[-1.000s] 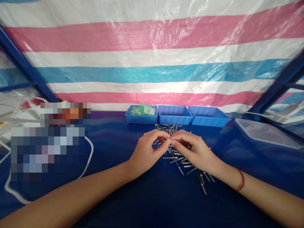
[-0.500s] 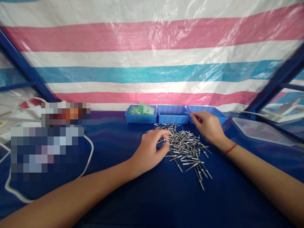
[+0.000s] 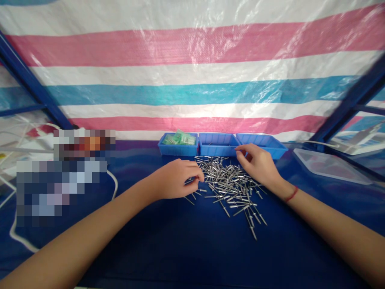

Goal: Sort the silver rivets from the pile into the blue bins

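Observation:
A loose heap of silver blind rivets point(image 3: 230, 182) lies on the blue tabletop between my hands. My left hand point(image 3: 177, 179) hovers at the heap's left side, fingers curled and a little apart from the thumb, with nothing visible in it. A few stray rivets point(image 3: 194, 195) lie just below its fingertips. My right hand point(image 3: 259, 162) is above the heap's right edge, close to the front of the bins. Its thumb and forefinger are apart, and no rivet shows between them. In the middle blue bin point(image 3: 219, 151) lies one thin rivet point(image 3: 211, 143).
Left of the middle bin, a blue bin point(image 3: 179, 150) holds green-tinted packets point(image 3: 180, 138). A third blue bin point(image 3: 278, 151) stands to the right, partly behind my right hand. Farther right lies a translucent plastic tray point(image 3: 331, 166). A white cable point(image 3: 113, 180) curves along the left.
My hands met over the heap, then parted. My right hand carried a rivet to the bins; it no longer shows there, and the hand has lowered slightly. My left hand moved left.

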Demonstrator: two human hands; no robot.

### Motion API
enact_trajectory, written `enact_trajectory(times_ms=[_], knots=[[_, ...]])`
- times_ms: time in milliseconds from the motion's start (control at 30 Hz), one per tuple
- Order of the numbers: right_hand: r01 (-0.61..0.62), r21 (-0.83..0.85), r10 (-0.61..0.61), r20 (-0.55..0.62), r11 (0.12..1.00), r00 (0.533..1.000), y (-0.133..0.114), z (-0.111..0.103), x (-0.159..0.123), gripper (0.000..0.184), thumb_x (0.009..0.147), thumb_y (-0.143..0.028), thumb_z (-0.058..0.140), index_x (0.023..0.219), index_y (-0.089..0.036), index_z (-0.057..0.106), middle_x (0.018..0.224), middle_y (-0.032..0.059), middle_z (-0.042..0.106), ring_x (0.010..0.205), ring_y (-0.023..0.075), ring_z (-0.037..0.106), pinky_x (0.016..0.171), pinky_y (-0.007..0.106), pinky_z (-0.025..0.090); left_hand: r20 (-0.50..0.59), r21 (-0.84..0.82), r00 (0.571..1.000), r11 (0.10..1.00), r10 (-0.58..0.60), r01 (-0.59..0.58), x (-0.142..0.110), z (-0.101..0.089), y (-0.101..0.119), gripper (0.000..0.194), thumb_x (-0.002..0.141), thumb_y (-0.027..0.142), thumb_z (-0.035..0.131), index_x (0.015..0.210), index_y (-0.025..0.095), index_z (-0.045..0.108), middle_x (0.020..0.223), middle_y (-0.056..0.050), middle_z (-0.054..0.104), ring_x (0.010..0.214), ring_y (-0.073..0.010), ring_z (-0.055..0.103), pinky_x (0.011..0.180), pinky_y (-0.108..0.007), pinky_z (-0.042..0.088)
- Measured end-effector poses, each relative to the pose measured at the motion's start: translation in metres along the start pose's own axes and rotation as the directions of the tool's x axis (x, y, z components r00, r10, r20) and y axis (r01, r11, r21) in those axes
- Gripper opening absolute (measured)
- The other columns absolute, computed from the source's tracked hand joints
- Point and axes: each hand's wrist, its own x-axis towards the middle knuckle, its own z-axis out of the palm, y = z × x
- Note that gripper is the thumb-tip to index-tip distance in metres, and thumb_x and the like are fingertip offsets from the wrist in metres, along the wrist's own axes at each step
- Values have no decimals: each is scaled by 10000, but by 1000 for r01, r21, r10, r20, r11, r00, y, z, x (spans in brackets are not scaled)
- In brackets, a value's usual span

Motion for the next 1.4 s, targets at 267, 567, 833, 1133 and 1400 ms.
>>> enact_trajectory(times_ms=[267, 567, 833, 1133, 1400], knots=[[99, 154, -109, 62, 983, 992, -24, -2, -9, 178, 862, -226, 481, 908, -160, 641, 737, 33, 623, 576, 138, 546, 576, 269, 436, 207, 12, 978, 1000, 1, -4, -4, -1, -2, 110, 836, 236, 552, 806, 191, 648, 782, -6, 635, 751, -138, 602, 709, -246, 405], [241, 280, -300, 191, 929, 935, -42, -9, -13, 194, 873, -185, 451, 915, -162, 639, 846, 62, 646, 685, 142, 581, 613, 270, 460, 130, 221, 991, 975, -23, -7, -1, 14, 7, 212, 926, 215, 428, 830, 177, 613, 862, -28, 616, 813, -162, 574, 727, -277, 384], [75, 501, -188, 179, 862, 966, -67, -11, -21, 153, 850, -218, 515, 934, -184, 637, 780, 31, 619, 549, 99, 516, 495, 235, 432, -275, -137, 923, 961, -268, 238, 6, 26, 19, 138, 928, 217, 421, 909, 172, 550, 835, -2, 634, 735, -125, 583, 684, -242, 416], [-30, 702, -153, 197, 712, 968, -77, -11, -26, 105, 853, -241, 554, 888, -187, 637, 771, 22, 595, 541, 87, 500, 465, 220, 417, -301, -540, 845, 810, -441, 230, 9, 41, 31, 72, 868, 244, 525, 871, 191, 574, 800, 10, 653, 706, -119, 607, 641, -232, 452], [-128, 725, -73, 238, 676, 969, -79, -11, -27, 114, 858, -283, 555, 868, -197, 630, 768, 36, 621, 612, 123, 552, 495, 242, 441, -319, -562, 824, 794, -467, 232, 8, 44, 32, 101, 867, 266, 524, 912, 192, 575, 849, -6, 655, 747, -129, 608, 680, -249, 458]])
